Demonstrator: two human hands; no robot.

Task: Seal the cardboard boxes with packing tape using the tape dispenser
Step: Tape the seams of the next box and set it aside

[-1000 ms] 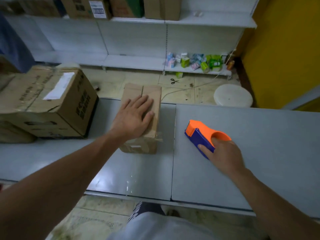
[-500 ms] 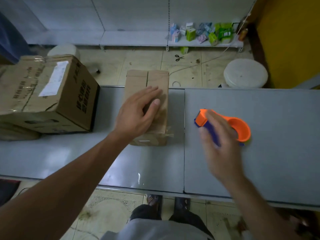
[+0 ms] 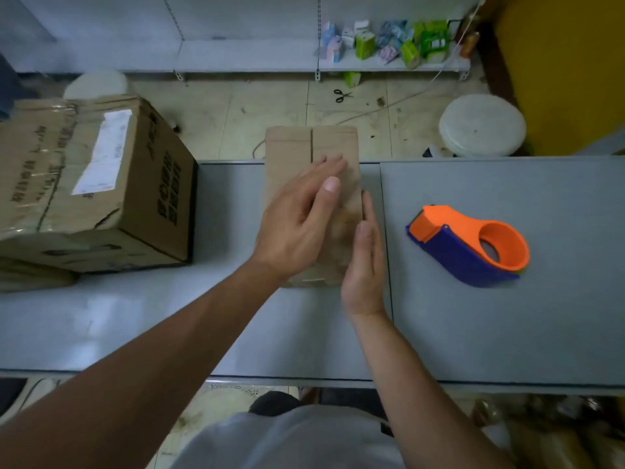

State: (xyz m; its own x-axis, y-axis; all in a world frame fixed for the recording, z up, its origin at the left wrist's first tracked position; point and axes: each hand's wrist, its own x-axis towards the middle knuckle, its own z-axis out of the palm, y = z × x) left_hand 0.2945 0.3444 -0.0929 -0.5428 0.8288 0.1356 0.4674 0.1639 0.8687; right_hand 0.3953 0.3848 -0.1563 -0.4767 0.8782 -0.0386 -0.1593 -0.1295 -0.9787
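A small brown cardboard box stands on the grey table, its far end reaching past the back edge; its top flaps meet at a centre seam. My left hand lies flat over the box top, fingers straight. My right hand presses flat against the box's right side, fingers extended. The orange and blue tape dispenser lies alone on the table to the right, about a hand's width from my right hand.
A large taped cardboard box sits on the table's left end over flattened cardboard. Beyond the table lie scissors on the floor, a white round stool, and a low shelf with small cartons. A yellow wall is at right.
My right hand let go of the tape dispenser, left it on the table, and moved left to the small box's side. My left hand stayed on the box top.
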